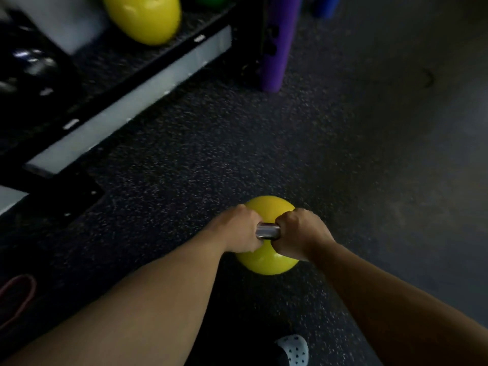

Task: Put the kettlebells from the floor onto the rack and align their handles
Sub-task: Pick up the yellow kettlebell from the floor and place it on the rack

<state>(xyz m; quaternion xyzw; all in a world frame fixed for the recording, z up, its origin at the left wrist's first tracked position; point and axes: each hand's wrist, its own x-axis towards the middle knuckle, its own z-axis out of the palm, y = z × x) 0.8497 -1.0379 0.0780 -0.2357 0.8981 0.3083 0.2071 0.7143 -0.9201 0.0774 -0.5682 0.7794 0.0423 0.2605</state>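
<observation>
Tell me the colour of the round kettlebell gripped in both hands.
Yellow kettlebell with a shiny metal handle, seen in the head view.

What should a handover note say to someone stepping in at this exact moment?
Left hand and right hand: both closed on the steel handle of a yellow kettlebell, side by side.
Whether it is on the floor or just lifted cannot be told.
Rack, ahead to the left: already holds another yellow kettlebell and a black one; its handles are out of view.
Done: those are racked.
Left: carry the held one to the rack, set it beside the other yellow, align handles.
</observation>
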